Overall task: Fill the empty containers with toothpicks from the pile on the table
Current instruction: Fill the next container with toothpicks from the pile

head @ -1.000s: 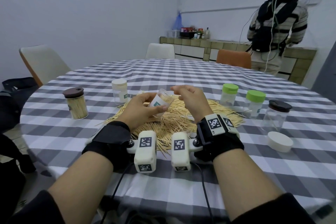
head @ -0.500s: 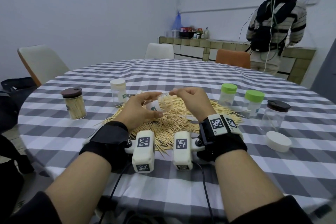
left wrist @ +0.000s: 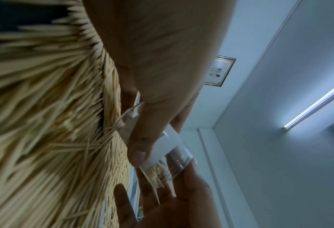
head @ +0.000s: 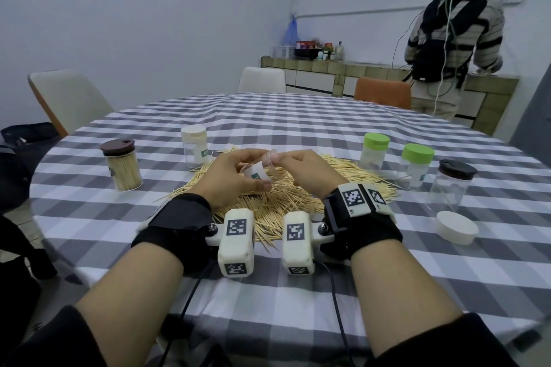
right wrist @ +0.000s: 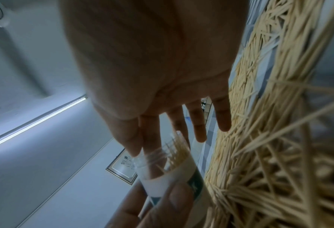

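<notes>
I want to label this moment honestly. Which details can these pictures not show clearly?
- Fill level of the small clear plastic jar with white label: head view, both hands cover it.
- Right hand grip: fingertips hidden behind the jar mouth; wrist view blurred.
- Pale wooden toothpick pile: left wrist view, motion blur.
- Label text: too small.

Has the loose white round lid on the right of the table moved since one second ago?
No. The loose white round lid lies just in front of the clear dark-lidded jar, as before.
</notes>
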